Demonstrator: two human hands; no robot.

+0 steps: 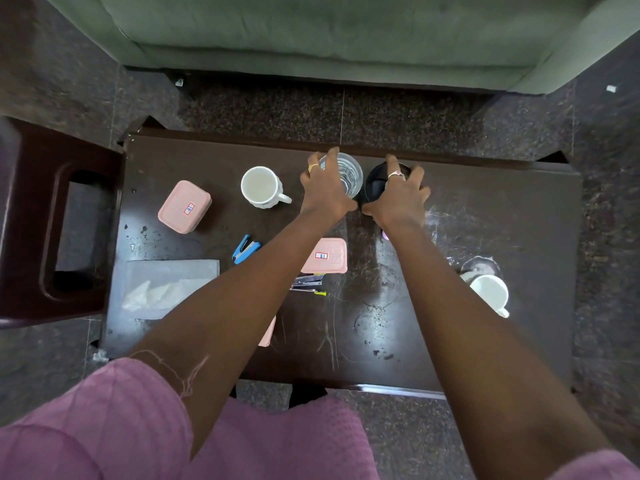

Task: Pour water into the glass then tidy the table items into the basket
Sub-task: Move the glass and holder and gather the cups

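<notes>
Head view: left hand (323, 188) grips ribbed clear glass (348, 174), right hand (401, 195) grips round black bottle (375, 181)

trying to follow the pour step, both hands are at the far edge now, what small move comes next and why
Probably lift the black bottle and tip it over the glass: the right hand already wraps the bottle, and the left hand steadies the glass beside it.

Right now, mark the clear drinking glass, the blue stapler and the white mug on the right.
clear drinking glass (349, 174), head view, rim and inside
blue stapler (244, 249), head view, middle of body
white mug near right table edge (490, 293), head view, inside of bowl
</notes>
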